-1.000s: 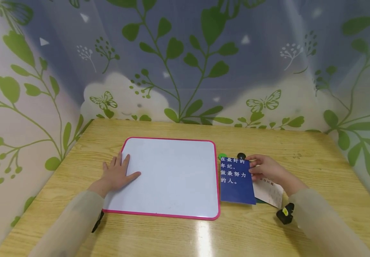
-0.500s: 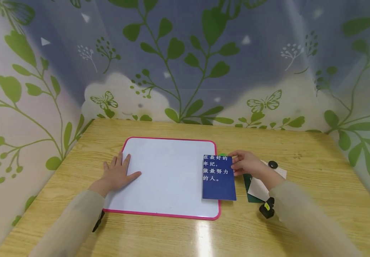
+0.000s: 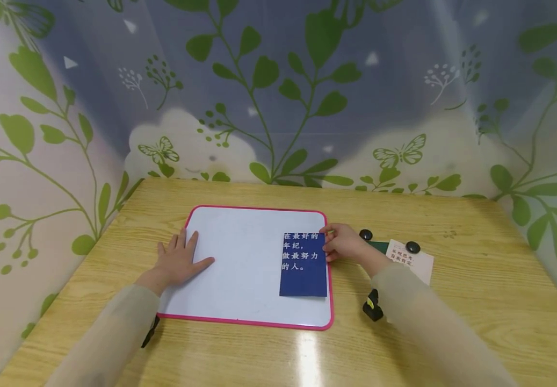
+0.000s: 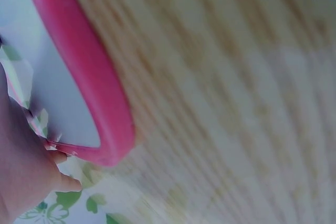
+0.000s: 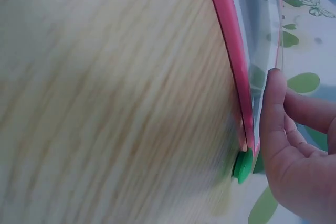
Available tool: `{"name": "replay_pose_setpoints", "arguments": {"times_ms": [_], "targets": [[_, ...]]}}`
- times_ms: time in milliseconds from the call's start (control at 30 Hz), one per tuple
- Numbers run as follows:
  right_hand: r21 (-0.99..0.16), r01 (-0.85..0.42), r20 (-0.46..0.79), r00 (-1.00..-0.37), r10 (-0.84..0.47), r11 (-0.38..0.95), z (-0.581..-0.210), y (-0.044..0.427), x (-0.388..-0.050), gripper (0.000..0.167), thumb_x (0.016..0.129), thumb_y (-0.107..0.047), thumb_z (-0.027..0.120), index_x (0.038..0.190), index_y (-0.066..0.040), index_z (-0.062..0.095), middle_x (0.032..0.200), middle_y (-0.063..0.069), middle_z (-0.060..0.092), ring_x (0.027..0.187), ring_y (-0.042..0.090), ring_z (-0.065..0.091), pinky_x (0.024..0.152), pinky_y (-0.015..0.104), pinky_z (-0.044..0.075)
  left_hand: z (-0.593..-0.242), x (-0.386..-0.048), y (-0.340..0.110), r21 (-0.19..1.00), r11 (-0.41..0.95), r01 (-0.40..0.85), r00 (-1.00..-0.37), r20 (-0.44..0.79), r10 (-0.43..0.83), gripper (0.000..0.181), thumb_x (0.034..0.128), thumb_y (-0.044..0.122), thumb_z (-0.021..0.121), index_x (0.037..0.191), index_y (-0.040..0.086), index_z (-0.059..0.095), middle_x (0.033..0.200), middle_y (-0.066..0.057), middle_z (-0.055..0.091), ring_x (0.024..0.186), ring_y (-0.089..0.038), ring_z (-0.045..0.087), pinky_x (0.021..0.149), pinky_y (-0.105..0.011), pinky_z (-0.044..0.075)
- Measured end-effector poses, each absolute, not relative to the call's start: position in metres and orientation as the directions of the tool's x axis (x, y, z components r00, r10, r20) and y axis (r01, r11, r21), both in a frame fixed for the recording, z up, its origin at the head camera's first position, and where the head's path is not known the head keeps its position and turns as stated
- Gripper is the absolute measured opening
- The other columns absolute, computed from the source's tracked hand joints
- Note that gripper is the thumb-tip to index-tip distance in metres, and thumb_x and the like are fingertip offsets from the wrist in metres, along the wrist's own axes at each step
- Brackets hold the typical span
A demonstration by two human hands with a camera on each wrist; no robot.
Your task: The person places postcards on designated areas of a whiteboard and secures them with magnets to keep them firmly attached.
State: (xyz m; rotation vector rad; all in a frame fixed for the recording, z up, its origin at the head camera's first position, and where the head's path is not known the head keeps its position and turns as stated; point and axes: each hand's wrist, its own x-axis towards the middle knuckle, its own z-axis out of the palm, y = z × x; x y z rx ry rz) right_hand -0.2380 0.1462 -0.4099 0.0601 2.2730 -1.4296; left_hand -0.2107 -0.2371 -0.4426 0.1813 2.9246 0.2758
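A whiteboard with a pink frame (image 3: 239, 258) lies flat on the wooden table. Fingers spread, my left hand (image 3: 176, 263) rests on the board's left edge. My right hand (image 3: 346, 244) pinches the upper right edge of a dark blue card with white writing (image 3: 303, 279), which is over the right part of the board. In the right wrist view, my right hand (image 5: 299, 150) has thumb and fingers together beside the pink frame (image 5: 233, 40). The left wrist view shows part of my left hand (image 4: 26, 166) by the frame's corner (image 4: 118, 140).
Right of the board are two black round magnets (image 3: 366, 234) (image 3: 412, 247), a pale card with writing (image 3: 418, 264) and a dark green card (image 3: 380, 246), partly hidden. A green round magnet (image 5: 243, 166) sits beside the frame's corner. Patterned curtain (image 3: 278, 107) stands behind the table.
The blue card has moved left in my right hand, from beside the board to over its right part. More of the pale card and both black magnets now show. My left hand has stayed put.
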Motion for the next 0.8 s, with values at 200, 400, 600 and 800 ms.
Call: {"name": "replay_pose_setpoints", "arguments": {"times_ms": [200,400,600,800], "targets": [[-0.815,0.252,-0.394,-0.901,-0.181,0.522,-0.411,0.138,-0.239,0.046,0.086,0.007,0.054,0.131,0.005,0.043,0.082,0.007,0.045,0.060,0.013,0.057,0.057,0.025,0.055,-0.442,-0.210,-0.236,0.195,0.975,0.104,-0.973,-0.184,0.140,0.089,0.0902,0.059,0.044,0.148,-0.002,0.016,0.152,-0.032,0.004,0.137,-0.055,0.008,0.104,-0.073,0.001],[-0.765,0.198,-0.370,-0.914,-0.167,0.613,-0.411,0.138,-0.240,0.040,0.091,-0.005,0.055,0.129,0.003,0.047,0.087,0.013,0.060,0.063,0.014,0.059,0.058,0.026,0.055,-0.440,-0.210,-0.236,0.193,0.975,0.107,-0.973,-0.182,0.143,0.088,0.0900,0.059,0.044,0.148,-0.002,0.016,0.152,-0.032,0.005,0.137,-0.055,0.008,0.104,-0.073,0.001],[-0.687,0.081,-0.257,-0.956,-0.138,0.722,-0.407,0.140,-0.238,0.034,0.092,-0.014,0.055,0.121,0.002,0.053,0.089,0.015,0.063,0.064,0.016,0.061,0.058,0.026,0.052,-0.437,-0.210,-0.235,0.182,0.977,0.114,-0.971,-0.187,0.148,0.090,0.0883,0.062,0.044,0.147,-0.002,0.019,0.152,-0.033,0.006,0.137,-0.055,0.005,0.103,-0.073,-0.001],[-0.633,0.034,-0.178,-0.979,-0.103,0.773,-0.404,0.149,-0.234,0.028,0.093,-0.021,0.056,0.114,-0.002,0.057,0.098,0.015,0.064,0.075,0.019,0.061,0.061,0.025,0.046,-0.430,-0.206,-0.216,0.158,0.969,0.191,-0.961,-0.168,0.218,0.090,0.0865,0.062,0.047,0.148,0.001,0.022,0.152,-0.030,0.012,0.139,-0.052,0.007,0.103,-0.074,0.000]]}}
